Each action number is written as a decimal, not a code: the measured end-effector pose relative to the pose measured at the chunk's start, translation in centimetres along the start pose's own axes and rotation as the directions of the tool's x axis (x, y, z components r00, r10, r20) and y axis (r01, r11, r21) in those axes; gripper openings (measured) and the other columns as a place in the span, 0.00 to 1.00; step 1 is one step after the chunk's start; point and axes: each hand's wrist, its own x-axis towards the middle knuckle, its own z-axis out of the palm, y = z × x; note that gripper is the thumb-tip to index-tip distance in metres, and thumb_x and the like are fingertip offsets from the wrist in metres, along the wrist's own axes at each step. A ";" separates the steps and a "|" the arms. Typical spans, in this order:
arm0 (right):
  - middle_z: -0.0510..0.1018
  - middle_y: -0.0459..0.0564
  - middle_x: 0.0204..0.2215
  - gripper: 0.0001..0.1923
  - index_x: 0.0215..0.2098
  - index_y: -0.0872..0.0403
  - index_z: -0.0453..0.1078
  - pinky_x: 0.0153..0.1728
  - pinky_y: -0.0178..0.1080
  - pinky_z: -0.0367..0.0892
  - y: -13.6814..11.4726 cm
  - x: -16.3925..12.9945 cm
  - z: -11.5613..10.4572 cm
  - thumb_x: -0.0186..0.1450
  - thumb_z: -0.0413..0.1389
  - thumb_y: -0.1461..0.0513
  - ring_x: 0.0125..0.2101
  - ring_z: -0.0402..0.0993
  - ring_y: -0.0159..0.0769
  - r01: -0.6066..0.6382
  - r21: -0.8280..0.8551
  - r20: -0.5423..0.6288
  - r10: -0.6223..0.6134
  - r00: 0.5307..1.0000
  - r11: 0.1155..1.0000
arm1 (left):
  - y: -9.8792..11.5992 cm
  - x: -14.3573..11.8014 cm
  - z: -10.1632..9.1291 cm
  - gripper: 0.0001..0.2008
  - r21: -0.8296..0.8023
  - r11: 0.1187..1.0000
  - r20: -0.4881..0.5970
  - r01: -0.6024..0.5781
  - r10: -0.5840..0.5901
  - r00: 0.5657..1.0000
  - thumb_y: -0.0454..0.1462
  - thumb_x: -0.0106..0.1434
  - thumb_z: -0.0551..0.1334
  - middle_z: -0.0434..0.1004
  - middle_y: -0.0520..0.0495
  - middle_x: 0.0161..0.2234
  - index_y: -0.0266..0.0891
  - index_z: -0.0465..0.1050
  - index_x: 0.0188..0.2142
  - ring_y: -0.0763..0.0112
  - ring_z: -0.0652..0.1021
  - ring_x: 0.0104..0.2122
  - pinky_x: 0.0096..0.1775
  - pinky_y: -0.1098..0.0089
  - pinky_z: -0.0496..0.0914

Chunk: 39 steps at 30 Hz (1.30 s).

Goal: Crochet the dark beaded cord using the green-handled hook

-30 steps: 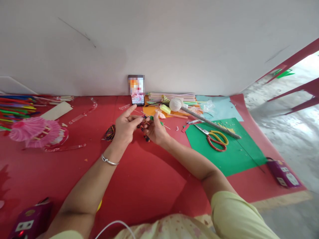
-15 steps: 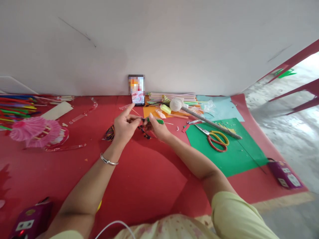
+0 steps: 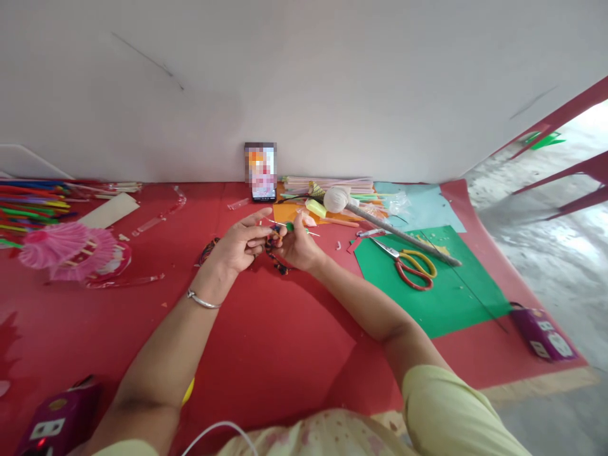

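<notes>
In the middle of the head view, my right hand (image 3: 301, 244) is closed round a crochet hook with a green handle (image 3: 290, 226). Its thin metal shaft shows on both sides of the handle. Opposite it, my left hand (image 3: 240, 244) pinches a small dark multicoloured piece of yarn work (image 3: 275, 238), partly hidden by the fingers. The lower end of that piece dangles below my right fingers. Behind my left wrist lies a bundle of dark multicoloured yarn (image 3: 208, 249), half covered.
A phone (image 3: 263, 183) leans on the wall. Right of it lie straws (image 3: 327, 183), a white-headed stick (image 3: 337, 199), and scissors (image 3: 413, 266) on green paper (image 3: 456, 310). Leftward are a pink paper craft (image 3: 71, 250) and coloured sticks (image 3: 28, 209). Purple power boxes (image 3: 544, 332) flank the red table (image 3: 294, 342).
My left hand has turned and its raised index finger has dropped from in front of the phone. The hook has shifted slightly, and more of the yarn piece shows between my hands.
</notes>
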 end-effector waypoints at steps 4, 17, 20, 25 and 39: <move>0.78 0.47 0.23 0.37 0.23 0.53 0.68 0.26 0.32 0.68 -1.2 0.0 -1.3 0.75 0.54 0.34 0.22 0.71 0.30 -0.104 -0.070 0.082 0.109 0.991 0.992 | 0.4 -0.2 -0.9 0.32 0.144 0.986 0.037 -0.081 0.076 0.996 0.32 0.43 0.82 0.76 0.54 0.21 0.38 0.86 0.51 0.84 0.60 0.16 0.22 0.77 0.50; 0.83 0.51 0.25 0.30 0.26 0.57 0.78 0.30 0.34 0.76 -3.2 0.1 -3.6 0.82 0.51 0.52 0.25 0.80 0.33 0.044 -0.285 0.203 0.015 0.979 0.958 | 0.4 -1.2 -0.5 0.38 0.388 0.888 0.033 -0.247 0.254 0.967 0.38 0.49 0.82 0.83 0.49 0.26 0.39 0.85 0.61 0.79 0.66 0.20 0.22 0.74 0.56; 0.83 0.52 0.25 0.31 0.26 0.58 0.78 0.30 0.34 0.75 -3.4 0.1 -3.5 0.83 0.46 0.57 0.25 0.80 0.33 0.049 -0.298 0.203 0.013 0.979 0.953 | 0.3 -1.3 -0.5 0.37 0.398 0.881 0.029 -0.255 0.266 0.964 0.38 0.50 0.82 0.83 0.49 0.26 0.38 0.85 0.61 0.78 0.67 0.20 0.22 0.73 0.57; 0.84 0.51 0.28 0.24 0.29 0.57 0.79 0.31 0.34 0.76 -3.7 0.1 -3.4 0.77 0.58 0.52 0.27 0.81 0.34 0.091 -0.342 0.184 -0.028 0.983 0.935 | 0.3 -1.4 -0.3 0.36 0.408 0.868 0.013 -0.282 0.303 0.953 0.38 0.50 0.82 0.84 0.47 0.27 0.38 0.86 0.60 0.78 0.67 0.20 0.24 0.73 0.60; 0.80 0.50 0.25 0.29 0.25 0.56 0.78 0.31 0.35 0.72 -3.3 0.1 -2.5 0.79 0.54 0.50 0.24 0.77 0.33 0.153 -0.336 0.125 -0.117 0.985 0.929 | 0.2 -1.3 0.3 0.35 0.372 0.884 -0.060 -0.282 0.326 0.943 0.38 0.48 0.81 0.81 0.51 0.26 0.38 0.86 0.58 0.79 0.65 0.19 0.23 0.73 0.57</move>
